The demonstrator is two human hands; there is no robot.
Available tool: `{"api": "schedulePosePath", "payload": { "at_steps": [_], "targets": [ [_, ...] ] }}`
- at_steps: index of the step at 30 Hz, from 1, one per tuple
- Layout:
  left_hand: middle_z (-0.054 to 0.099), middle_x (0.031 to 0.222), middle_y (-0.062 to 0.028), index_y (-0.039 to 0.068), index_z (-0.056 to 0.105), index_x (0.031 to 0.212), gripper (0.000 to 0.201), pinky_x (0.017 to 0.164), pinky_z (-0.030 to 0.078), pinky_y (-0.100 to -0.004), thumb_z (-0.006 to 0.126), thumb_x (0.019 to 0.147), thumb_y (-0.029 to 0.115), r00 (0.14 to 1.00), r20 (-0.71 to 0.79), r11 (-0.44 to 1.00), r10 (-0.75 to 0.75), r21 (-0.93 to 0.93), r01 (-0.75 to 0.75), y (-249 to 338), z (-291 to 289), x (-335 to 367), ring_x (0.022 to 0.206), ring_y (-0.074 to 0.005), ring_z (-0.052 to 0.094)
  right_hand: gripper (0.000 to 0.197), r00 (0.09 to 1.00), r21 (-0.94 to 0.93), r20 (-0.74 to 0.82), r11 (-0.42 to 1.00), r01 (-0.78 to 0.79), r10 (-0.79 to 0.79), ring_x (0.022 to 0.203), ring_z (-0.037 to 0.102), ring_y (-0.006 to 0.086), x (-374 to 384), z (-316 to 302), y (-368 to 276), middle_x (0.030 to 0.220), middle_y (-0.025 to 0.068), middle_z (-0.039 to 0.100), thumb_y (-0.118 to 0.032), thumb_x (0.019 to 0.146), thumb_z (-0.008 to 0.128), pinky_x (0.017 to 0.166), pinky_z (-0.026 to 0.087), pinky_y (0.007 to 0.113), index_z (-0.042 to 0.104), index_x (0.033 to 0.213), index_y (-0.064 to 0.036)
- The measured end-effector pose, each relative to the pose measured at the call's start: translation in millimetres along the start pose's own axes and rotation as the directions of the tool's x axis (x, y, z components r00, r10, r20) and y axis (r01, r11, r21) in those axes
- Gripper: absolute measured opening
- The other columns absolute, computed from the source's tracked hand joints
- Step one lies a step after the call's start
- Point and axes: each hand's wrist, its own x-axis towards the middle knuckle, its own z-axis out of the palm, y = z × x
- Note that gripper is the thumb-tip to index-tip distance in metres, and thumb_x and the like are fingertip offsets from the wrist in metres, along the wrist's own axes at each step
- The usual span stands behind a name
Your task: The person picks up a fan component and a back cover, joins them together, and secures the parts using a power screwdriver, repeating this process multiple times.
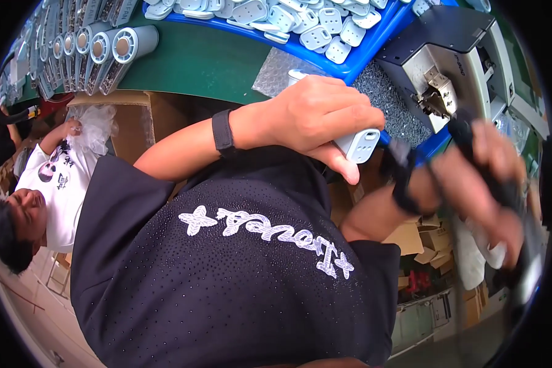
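Observation:
My left hand (pixel 325 116), a dark band round its wrist, is closed around a pale plastic housing (pixel 360 146). The housing's light end face with small holes points down to the right past my thumb; my fingers hide most of its body. At the right, my right hand (pixel 472 178) is smeared by motion. Its fingers wrap a long dark tool (pixel 502 187), too blurred to name more exactly, which runs down toward the lower right. The two hands are well apart.
Blue trays (pixel 365 61) hold many pale covers (pixel 316 38) and a heap of small dark screws (pixel 389 92). A black-topped metal machine (pixel 438 58) stands at right. Pale cylindrical parts (pixel 135 44) line the green table (pixel 196 58). Another person (pixel 49 178) is at far left, near a carton (pixel 126 132).

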Motion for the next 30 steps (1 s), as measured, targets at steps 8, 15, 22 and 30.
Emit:
{"api": "schedulePosePath", "payload": {
  "at_steps": [8,15,22,30],
  "targets": [
    [0.065,0.088,-0.0084,0.000,0.059,0.107,0.072,0.056,0.049,-0.0332,0.063,0.079,0.067,1.000,0.016,0.998,-0.025,0.057,0.025,-8.4,-1.6,-0.2,0.068,-0.0244,0.064,0.082,0.997,0.383,-0.028,0.922,-0.054,0.071,0.059,0.049,0.0152,-34.0,28.8,-54.7,0.075,0.0034,0.056,-0.089,0.075,0.046,0.060,0.040,0.034,0.059,0.106,-0.0152],
    [0.065,0.088,-0.0083,0.000,0.059,0.107,0.072,0.055,0.049,-0.0329,0.063,0.080,0.066,1.000,-0.010,0.998,-0.008,0.055,0.008,-1.5,-1.8,-7.5,0.068,-0.0248,0.064,0.064,0.953,0.437,0.294,0.897,-0.063,-0.076,0.057,0.054,0.0181,-58.7,38.4,-87.0,0.088,0.0048,0.056,-0.059,0.089,0.061,0.053,0.049,0.037,0.043,0.132,-0.0146],
    [0.060,0.081,-0.0079,0.000,0.058,0.108,0.072,0.053,0.048,-0.0340,0.063,0.080,0.066,0.999,0.030,1.000,-0.024,0.019,0.023,6.0,-4.3,7.0,0.064,-0.0252,0.061,0.062,0.961,0.393,0.271,0.917,-0.065,-0.048,0.060,0.054,0.0179,-52.1,44.3,-101.0,0.086,0.0042,0.055,-0.056,0.091,0.059,0.056,0.048,0.037,0.042,0.133,-0.0144],
    [0.055,0.076,-0.0061,0.006,0.056,0.106,0.069,0.056,0.049,-0.0345,0.067,0.072,0.065,0.978,0.207,0.979,-0.002,0.200,-0.040,37.0,-63.6,74.4,0.064,-0.0240,0.061,0.057,0.985,0.549,0.084,0.832,0.080,-0.150,0.059,0.051,0.0190,-31.3,39.0,-116.5,0.081,0.0047,0.052,-0.056,0.092,0.058,0.054,0.047,0.037,0.045,0.130,-0.0151]
  ]
}}
